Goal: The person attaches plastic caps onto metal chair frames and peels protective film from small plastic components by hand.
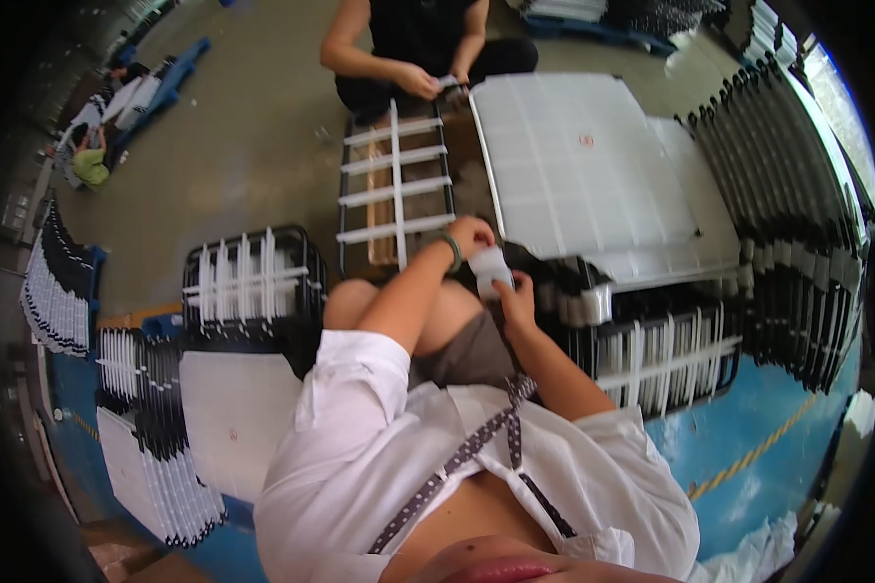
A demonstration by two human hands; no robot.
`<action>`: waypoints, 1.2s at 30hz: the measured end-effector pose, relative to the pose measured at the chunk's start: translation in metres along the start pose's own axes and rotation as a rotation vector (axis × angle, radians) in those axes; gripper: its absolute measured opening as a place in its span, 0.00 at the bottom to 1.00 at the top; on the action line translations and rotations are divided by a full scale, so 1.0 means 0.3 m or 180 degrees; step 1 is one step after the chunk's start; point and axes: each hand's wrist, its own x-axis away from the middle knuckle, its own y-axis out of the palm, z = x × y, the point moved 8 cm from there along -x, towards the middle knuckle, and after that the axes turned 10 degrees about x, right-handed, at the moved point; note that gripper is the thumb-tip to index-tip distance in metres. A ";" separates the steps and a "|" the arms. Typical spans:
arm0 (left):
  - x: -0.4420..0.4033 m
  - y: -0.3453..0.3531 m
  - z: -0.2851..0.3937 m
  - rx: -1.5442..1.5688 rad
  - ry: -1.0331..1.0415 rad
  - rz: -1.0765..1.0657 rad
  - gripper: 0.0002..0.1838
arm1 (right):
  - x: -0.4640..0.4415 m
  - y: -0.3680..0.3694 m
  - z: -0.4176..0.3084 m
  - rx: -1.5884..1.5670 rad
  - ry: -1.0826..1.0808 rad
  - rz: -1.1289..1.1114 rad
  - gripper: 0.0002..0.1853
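Note:
My left hand (pixel 471 233), with a bracelet at its wrist, has its fingers curled at the upper end of a small white sheet-like piece (pixel 491 269). My right hand (pixel 517 299) pinches the lower end of that piece between thumb and fingers. The exact kind of the piece is too small to tell. Just beyond my left hand lies a black frame with white crossed straps (pixel 396 185). Right of my hands is a large pale panel (pixel 578 160) with a small red mark. A bundle of similar white pieces (pixel 585 306) rests beside my right forearm.
Opposite me a seated person (pixel 413 58) handles a small item. Stacked folded frames (pixel 782 185) stand at the right. Strapped frames (pixel 253 282) and pale panels (pixel 243 418) stand at the left. Another person (pixel 90 163) is far left.

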 end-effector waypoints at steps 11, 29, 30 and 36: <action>0.041 -0.024 -0.009 0.1315 -0.1190 -0.0100 0.09 | 0.010 0.020 -0.015 -0.0706 0.0033 -0.0190 0.37; 0.118 -0.006 0.204 -0.1199 -0.0263 0.0936 0.10 | -0.067 0.052 0.082 -0.1078 0.1059 -0.0734 0.21; 0.123 -0.005 0.208 -0.1233 -0.0296 0.0960 0.10 | -0.054 0.055 0.063 -0.1069 0.1073 -0.0714 0.21; 0.156 -0.001 0.226 -0.1153 -0.0632 0.1000 0.09 | -0.099 0.085 0.088 -0.1265 0.0974 -0.0767 0.23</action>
